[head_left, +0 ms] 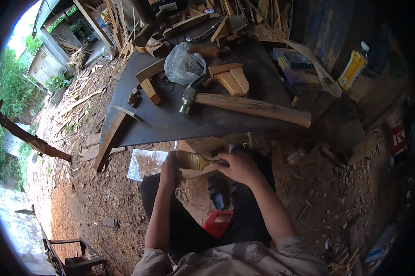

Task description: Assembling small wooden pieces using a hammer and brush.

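Above my lap, my right hand (238, 168) is closed around the handle of a flat paintbrush (202, 162). The brush's wide brown bristles point left, toward my left hand (168, 174). That hand is closed on a pale wooden piece (193, 174), which lies just below the bristles and is partly hidden by them and my fingers. Whether the bristles touch the wood, I cannot tell. Beyond my hands stands a dark table (157, 126), and a claw hammer (249, 106) with a wooden handle lies across its near part.
On the table are a crumpled clear plastic bag (184, 64), a shaped wooden piece (230, 79) and several wood offcuts (150, 91). A slanted wooden strip (110, 143) leans at the table's left edge. A yellow bottle (353, 66) stands at right. Wood scraps litter the ground.
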`<state>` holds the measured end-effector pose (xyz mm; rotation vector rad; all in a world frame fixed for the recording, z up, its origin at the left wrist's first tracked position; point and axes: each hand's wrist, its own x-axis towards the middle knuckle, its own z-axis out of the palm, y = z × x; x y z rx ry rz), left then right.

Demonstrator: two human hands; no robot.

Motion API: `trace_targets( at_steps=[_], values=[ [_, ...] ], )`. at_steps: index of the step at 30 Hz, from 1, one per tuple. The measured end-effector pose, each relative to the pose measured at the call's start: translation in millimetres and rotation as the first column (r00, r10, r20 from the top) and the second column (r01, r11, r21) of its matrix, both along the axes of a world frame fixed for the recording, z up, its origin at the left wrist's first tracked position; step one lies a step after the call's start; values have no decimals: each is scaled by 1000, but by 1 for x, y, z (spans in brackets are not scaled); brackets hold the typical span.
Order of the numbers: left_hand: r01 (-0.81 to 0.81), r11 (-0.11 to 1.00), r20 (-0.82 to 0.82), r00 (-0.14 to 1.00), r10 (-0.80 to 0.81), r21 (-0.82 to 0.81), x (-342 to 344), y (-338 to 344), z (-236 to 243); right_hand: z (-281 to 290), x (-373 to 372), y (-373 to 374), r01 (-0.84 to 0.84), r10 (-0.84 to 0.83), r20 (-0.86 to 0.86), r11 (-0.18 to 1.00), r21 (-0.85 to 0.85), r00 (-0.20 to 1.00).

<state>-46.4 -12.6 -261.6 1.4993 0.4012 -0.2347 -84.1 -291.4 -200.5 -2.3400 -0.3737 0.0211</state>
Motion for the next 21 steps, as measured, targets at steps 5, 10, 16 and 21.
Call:
trace_targets(
  at_steps=[5,10,16,21],
  values=[
    [-18,999,25,1000,17,35,-2,0,-4,-1,1,-1,56,-57,-34,998,-28,998],
    [-75,997,80,994,76,-26,-1,-2,-4,-1,0,-1,-7,5,-31,999,-43,1000],
    [-67,997,34,997,65,49,-3,-2,0,-2,1,-1,43,-47,-73,998,-47,996],
    [-3,999,49,999,5,-44,-3,-3,1,-2,0,0,-27,26,-10,998,-49,1000]
  ],
)
